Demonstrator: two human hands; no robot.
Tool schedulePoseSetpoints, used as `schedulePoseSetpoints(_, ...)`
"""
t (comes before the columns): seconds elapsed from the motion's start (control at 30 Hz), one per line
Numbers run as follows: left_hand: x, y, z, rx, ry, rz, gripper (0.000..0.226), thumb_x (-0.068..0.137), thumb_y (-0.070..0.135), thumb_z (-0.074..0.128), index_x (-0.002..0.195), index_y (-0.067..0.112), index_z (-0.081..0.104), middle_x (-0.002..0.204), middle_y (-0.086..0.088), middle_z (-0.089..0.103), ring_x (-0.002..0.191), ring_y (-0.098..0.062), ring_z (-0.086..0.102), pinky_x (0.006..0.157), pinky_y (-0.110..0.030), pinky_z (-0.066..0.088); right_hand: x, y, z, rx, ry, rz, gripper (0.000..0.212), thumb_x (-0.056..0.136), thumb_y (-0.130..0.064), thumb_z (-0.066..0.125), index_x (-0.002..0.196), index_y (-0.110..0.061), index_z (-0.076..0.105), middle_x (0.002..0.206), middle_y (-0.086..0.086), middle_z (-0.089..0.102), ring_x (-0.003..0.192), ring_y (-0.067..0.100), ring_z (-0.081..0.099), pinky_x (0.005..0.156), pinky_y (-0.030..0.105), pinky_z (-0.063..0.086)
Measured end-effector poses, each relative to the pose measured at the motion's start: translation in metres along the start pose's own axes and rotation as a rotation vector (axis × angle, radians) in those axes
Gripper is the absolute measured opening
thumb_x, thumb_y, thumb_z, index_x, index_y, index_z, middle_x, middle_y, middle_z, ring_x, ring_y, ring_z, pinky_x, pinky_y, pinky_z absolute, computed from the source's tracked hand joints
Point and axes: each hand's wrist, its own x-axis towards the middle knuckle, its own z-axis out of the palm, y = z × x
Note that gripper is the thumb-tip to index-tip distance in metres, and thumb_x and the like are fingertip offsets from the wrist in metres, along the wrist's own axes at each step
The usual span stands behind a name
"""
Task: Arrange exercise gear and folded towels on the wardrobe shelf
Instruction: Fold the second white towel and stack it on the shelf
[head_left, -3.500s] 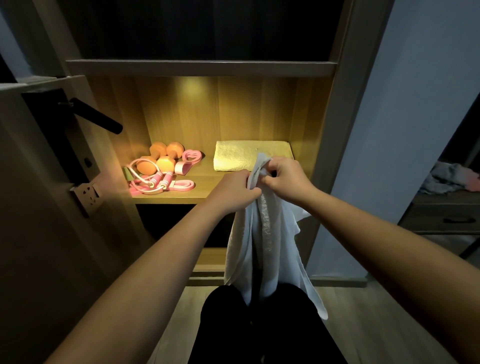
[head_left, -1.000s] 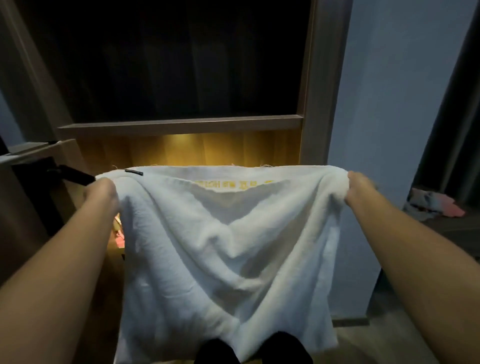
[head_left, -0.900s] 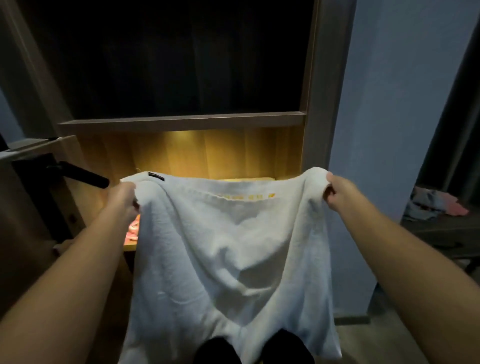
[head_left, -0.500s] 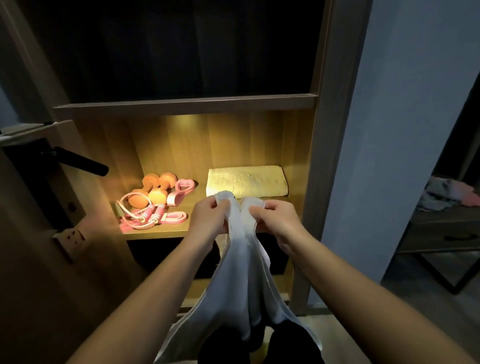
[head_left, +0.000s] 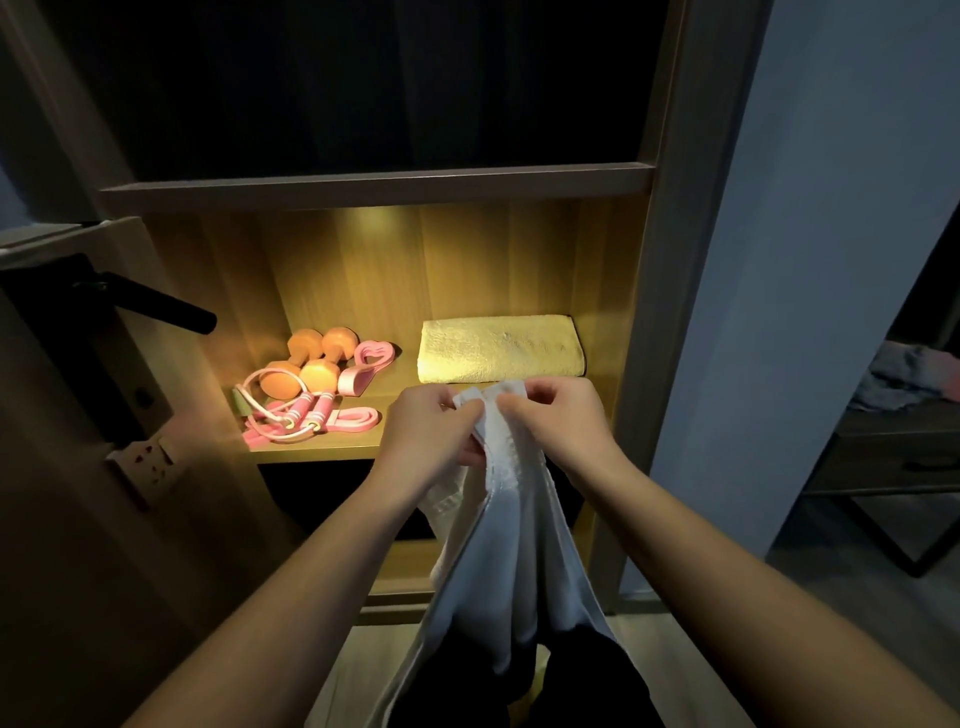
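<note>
The left hand (head_left: 431, 434) and the right hand (head_left: 558, 421) are meeting just in front of the lit wooden wardrobe shelf (head_left: 311, 451). Each is pinching an upper corner of a white terry-cloth towel (head_left: 501, 545) between curled fingers and thumb. The two corners are lying side by side, touching, with their tips sticking up above the knuckles. Below the hands the white towel is hanging doubled over in long folds, in front of the shelf's edge and down over the person's dark-clothed legs (head_left: 587, 686).

On the shelf behind the hands, a folded pale-yellow terry towel (head_left: 498, 347) is lying flat at the right side, its long edge running along the back. At the left side two orange dumbbells (head_left: 311, 358) are lying next to each other, with a pink heart-shaped loop band (head_left: 368, 364) just beside them on the right. In front of the dumbbells a pink skipping rope with striped handles (head_left: 291, 415) is sitting coiled, touching a flat pink strap (head_left: 356, 418).

To the left, a black lever door handle (head_left: 156, 309) is sticking out from a dark door, and a wall socket (head_left: 148, 460) is showing below it. At the far right, a heap of crumpled clothes (head_left: 909, 382) is lying on a dark low cabinet (head_left: 904, 457), well apart from the wardrobe.
</note>
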Motion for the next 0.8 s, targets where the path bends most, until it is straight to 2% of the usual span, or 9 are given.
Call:
schedulePoseSetpoints(0.07, -0.001, 0.001, 0.0, 0.027, -0.01, 0.015, 0.017, 0.089, 0.016, 0.063, 0.072, 0.011, 0.067, 0.061, -0.001, 0.07, 0.053, -0.018, 0.07, 0.052, -0.032, 0.059, 0.002, -0.004, -0.001, -0.008, 0.025, -0.034, 0.012, 0.088, -0.02, 0.067, 0.089, -0.012, 0.076, 0.082, 0.001, 0.072, 0.084, 0.018, 0.068, 0.074, 0.035, 0.057)
schedulePoseSetpoints(0.17, -0.001, 0.0, 0.001, 0.069, 0.018, 0.02, 0.016, 0.088, 0.019, 0.065, 0.073, 0.013, 0.067, 0.067, -0.005, 0.07, 0.054, -0.015, 0.07, 0.052, -0.029, 0.059, 0.001, -0.009, 0.002, -0.094, -0.004, -0.103, 0.013, 0.088, -0.02, 0.067, 0.091, -0.012, 0.076, 0.082, 0.002, 0.072, 0.083, 0.018, 0.068, 0.078, 0.043, 0.058)
schedulePoseSetpoints(0.23, 0.0, -0.002, 0.001, 0.062, 0.04, 0.016, 0.016, 0.088, 0.019, 0.065, 0.073, 0.013, 0.066, 0.07, -0.006, 0.069, 0.053, -0.013, 0.069, 0.051, -0.027, 0.058, -0.001, -0.01, 0.004, -0.123, -0.012, -0.11, 0.012, 0.088, -0.021, 0.067, 0.091, -0.013, 0.076, 0.082, 0.0, 0.072, 0.082, 0.016, 0.067, 0.079, 0.044, 0.057)
schedulePoseSetpoints(0.37, 0.0, -0.004, -0.002, 0.028, 0.064, 0.014, 0.018, 0.088, 0.018, 0.065, 0.072, 0.009, 0.066, 0.063, -0.004, 0.068, 0.052, -0.014, 0.069, 0.05, -0.032, 0.059, -0.003, -0.006, 0.002, -0.143, 0.003, -0.098, 0.012, 0.088, -0.022, 0.068, 0.088, -0.013, 0.077, 0.08, 0.0, 0.072, 0.082, 0.018, 0.067, 0.078, 0.045, 0.057)
schedulePoseSetpoints(0.47, -0.001, -0.004, -0.002, 0.019, 0.066, 0.022, 0.02, 0.087, 0.018, 0.064, 0.067, 0.011, 0.064, 0.056, 0.0, 0.067, 0.05, -0.015, 0.068, 0.046, -0.027, 0.055, -0.004, -0.006, 0.003, -0.143, 0.006, -0.099, 0.014, 0.088, -0.022, 0.068, 0.089, -0.011, 0.076, 0.081, 0.003, 0.072, 0.083, 0.02, 0.067, 0.079, 0.045, 0.057)
schedulePoseSetpoints(0.6, -0.003, -0.002, -0.001, 0.037, 0.037, 0.032, 0.018, 0.086, 0.017, 0.065, 0.07, 0.008, 0.064, 0.066, -0.008, 0.069, 0.052, -0.017, 0.069, 0.059, -0.039, 0.061, -0.006, -0.007, 0.007, -0.178, -0.026, -0.121, 0.016, 0.089, -0.023, 0.068, 0.089, -0.009, 0.076, 0.081, 0.003, 0.072, 0.08, 0.019, 0.066, 0.071, 0.035, 0.053)
schedulePoseSetpoints(0.7, -0.005, -0.003, -0.007, 0.022, -0.103, 0.024, 0.013, 0.089, 0.017, 0.063, 0.079, 0.011, 0.068, 0.075, -0.009, 0.072, 0.063, -0.02, 0.072, 0.07, -0.04, 0.061, -0.007, -0.006, 0.002, -0.2, -0.088, -0.097, 0.015, 0.09, -0.023, 0.067, 0.092, -0.013, 0.077, 0.079, -0.002, 0.071, 0.078, 0.013, 0.064, 0.071, 0.03, 0.052)
schedulePoseSetpoints(0.8, -0.01, -0.003, -0.018, -0.022, -0.367, 0.054, 0.017, 0.094, 0.007, 0.057, 0.089, 0.012, 0.072, 0.085, -0.007, 0.075, 0.077, -0.019, 0.074, 0.069, -0.029, 0.06, -0.008, -0.006, -0.006, -0.232, -0.167, -0.098, 0.013, 0.092, -0.02, 0.064, 0.097, -0.017, 0.075, 0.085, -0.005, 0.071, 0.084, 0.011, 0.066, 0.077, 0.03, 0.057)
